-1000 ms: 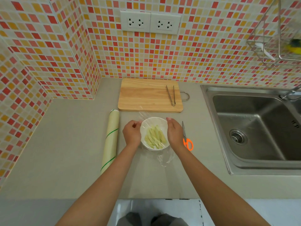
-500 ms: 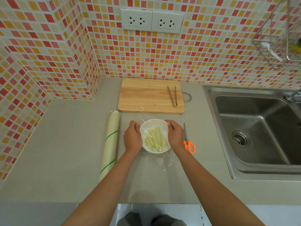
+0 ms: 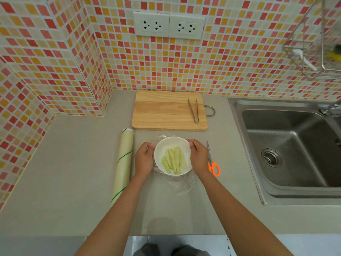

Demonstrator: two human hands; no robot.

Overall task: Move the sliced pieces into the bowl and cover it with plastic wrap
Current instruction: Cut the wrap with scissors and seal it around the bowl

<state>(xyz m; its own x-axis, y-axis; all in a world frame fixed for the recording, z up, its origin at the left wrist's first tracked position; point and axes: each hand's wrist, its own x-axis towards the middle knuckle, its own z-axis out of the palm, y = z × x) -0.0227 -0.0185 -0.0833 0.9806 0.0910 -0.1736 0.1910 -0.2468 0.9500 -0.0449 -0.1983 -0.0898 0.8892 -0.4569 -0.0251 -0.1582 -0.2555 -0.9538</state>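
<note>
A white bowl [image 3: 162, 148] stands on the grey counter and holds several pale green sliced pieces [image 3: 174, 160]. A clear sheet of plastic wrap [image 3: 181, 185] lies over the bowl, and its loose edge spreads on the counter in front. My left hand [image 3: 144, 160] cups the bowl's left side, pressing the wrap against it. My right hand [image 3: 199, 157] cups the right side in the same way. The roll of plastic wrap [image 3: 123, 163] lies lengthwise to the left of my left hand.
A wooden cutting board [image 3: 166, 111] with metal tongs [image 3: 193, 110] on it lies behind the bowl. Orange-handled scissors [image 3: 212, 162] lie just right of my right hand. A steel sink [image 3: 291, 150] fills the right side. Tiled walls close the back and left.
My hands have slid a little along the bowl's sides, smoothing the wrap down. The bowl has stayed in place.
</note>
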